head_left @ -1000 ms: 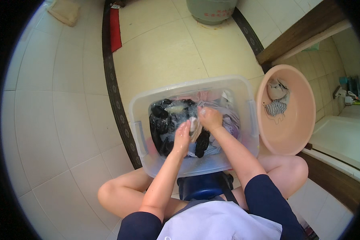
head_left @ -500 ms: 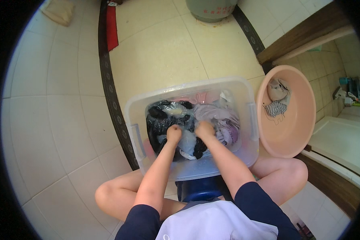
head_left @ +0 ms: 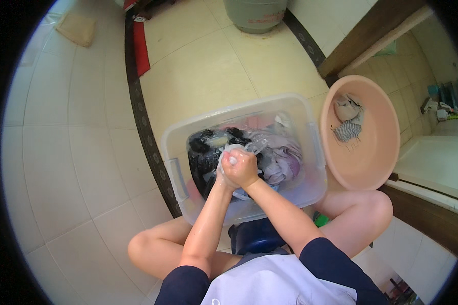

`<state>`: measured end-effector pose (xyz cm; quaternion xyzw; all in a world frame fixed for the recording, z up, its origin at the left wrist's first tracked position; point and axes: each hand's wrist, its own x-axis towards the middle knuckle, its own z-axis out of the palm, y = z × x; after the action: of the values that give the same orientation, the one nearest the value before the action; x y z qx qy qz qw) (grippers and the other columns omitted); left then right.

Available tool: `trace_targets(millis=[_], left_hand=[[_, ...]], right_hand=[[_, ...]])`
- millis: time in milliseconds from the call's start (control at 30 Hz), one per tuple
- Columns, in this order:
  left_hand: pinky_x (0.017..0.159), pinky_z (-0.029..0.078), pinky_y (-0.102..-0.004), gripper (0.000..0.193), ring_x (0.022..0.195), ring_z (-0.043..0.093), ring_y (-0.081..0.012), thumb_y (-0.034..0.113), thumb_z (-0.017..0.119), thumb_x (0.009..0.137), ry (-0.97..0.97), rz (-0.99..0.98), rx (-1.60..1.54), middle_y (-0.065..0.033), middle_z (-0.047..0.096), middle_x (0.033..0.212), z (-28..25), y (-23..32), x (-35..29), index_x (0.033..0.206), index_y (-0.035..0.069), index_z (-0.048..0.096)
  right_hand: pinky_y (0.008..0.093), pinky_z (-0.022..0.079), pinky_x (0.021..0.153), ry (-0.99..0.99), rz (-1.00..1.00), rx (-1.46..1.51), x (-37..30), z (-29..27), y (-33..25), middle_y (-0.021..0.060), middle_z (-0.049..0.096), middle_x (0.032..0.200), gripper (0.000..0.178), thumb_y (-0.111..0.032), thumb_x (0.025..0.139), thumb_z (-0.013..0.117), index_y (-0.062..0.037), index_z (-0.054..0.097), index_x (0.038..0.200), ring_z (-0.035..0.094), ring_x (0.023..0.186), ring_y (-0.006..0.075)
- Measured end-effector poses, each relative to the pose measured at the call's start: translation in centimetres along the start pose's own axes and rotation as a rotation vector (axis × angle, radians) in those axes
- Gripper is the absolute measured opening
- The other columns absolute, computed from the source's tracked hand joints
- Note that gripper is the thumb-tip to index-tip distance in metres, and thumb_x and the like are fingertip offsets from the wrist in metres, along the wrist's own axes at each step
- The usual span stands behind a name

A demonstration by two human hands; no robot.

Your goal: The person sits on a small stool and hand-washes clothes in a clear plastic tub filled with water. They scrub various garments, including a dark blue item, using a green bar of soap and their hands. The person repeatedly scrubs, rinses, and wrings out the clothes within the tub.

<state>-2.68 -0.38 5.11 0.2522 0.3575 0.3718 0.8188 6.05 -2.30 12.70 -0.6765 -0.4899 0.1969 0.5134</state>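
My left hand (head_left: 225, 176) and my right hand (head_left: 245, 166) are pressed together above a translucent plastic tub (head_left: 313, 134). A wet, whitish bunched cloth (head_left: 233, 160) is squeezed between them; its kind cannot be made out. The right hand covers part of the left, whose fingers are mostly hidden. Soaking in the tub are dark clothes (head_left: 204, 165) on the left and a pale lilac garment (head_left: 280, 147) on the right. Pink fabric (head_left: 249, 122) lies along the far side.
A peach oval basin (head_left: 376, 127) stands right of the tub, holding a striped cloth (head_left: 347, 131) and a greyish one. A blue stool (head_left: 257, 236) is under me. Farther off are a grey-green cylinder (head_left: 257, 15), a tiled wall on the left and a doorway on the right.
My hands, apart and down in the wet clothes before, have come up and together around the whitish cloth. The view has shifted slightly.
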Motion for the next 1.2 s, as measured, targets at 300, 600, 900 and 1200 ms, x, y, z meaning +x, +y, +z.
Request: trace_targets(millis=[300,600,900,1200], left_hand=[[0.066,0.047,-0.0311,0.02,0.072,0.056,-0.0186,0.017,0.05,0.089,0.587,0.118,0.682,-0.0056,0.057,0.079,-1.6,0.6,-1.1,0.101,0.002,0.055],[0.08,0.048,-0.0428,0.028,0.095,0.057,-0.0354,0.015,0.051,0.081,0.002,-0.409,1.917,-0.0167,0.052,0.116,-5.0,-2.6,1.3,0.105,0.004,0.06],[0.069,0.048,-0.0352,0.029,0.083,0.059,-0.0204,0.035,0.05,0.091,0.429,-0.302,0.117,-0.0044,0.063,0.091,-2.8,-0.7,1.7,0.1,0.01,0.061],[0.057,0.045,-0.029,0.031,0.065,0.054,-0.0124,0.042,0.05,0.091,-0.099,-0.543,-0.722,0.0001,0.058,0.076,2.5,2.7,-0.5,0.085,0.013,0.058]], right_hand=[[0.0455,0.044,0.069,-0.244,0.286,-0.589,2.8,-2.3,10.7,0.0147,0.061,0.082,0.033,-0.041,0.082,0.053,-0.0089,0.062,0.079,0.057,0.081,0.0337],[0.0497,0.037,0.089,-0.991,-0.032,-0.823,-5.0,0.5,13.6,0.0062,0.059,0.103,0.018,-0.024,0.078,0.056,-0.0177,0.065,0.092,0.052,0.103,0.0254],[0.0402,0.044,0.068,-0.37,-0.032,-0.397,-2.1,-0.1,3.4,0.0065,0.057,0.09,0.013,-0.018,0.068,0.061,-0.0118,0.065,0.078,0.053,0.088,0.0267],[0.0387,0.048,0.06,-0.042,-0.284,0.033,-1.9,-1.7,-2.8,0.0063,0.059,0.075,0.033,-0.032,0.062,0.064,-0.0116,0.063,0.088,0.06,0.069,0.0261]])
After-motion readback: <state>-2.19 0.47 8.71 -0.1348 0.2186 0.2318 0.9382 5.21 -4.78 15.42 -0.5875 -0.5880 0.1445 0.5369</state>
